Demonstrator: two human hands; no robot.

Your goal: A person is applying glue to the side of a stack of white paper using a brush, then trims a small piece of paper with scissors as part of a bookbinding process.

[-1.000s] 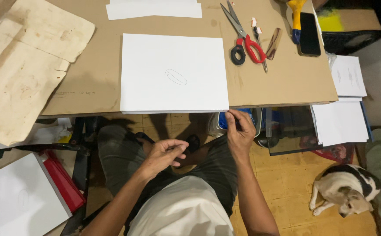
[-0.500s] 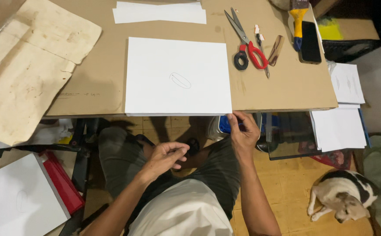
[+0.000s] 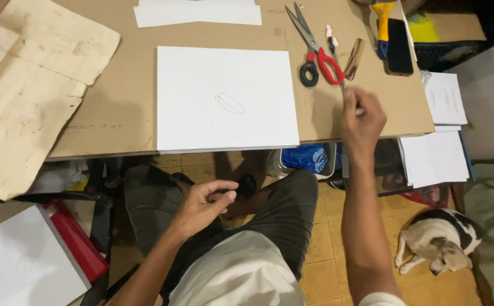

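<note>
Head view: scissors (image 3: pixel 315 51) beyond right grip (image 3: pixel 363 119).

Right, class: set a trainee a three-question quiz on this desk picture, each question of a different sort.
1. True or false: the scissors lie on the white sheet.
2. Which hand is raised over the desk: A left hand, B right hand?
3. What animal lies on the floor at the lower right?

Key: 1 false, they lie beside it; 2 B; 3 a dog.

Right hand (image 3: pixel 362 116) blurred — its small held object unclear.
</note>
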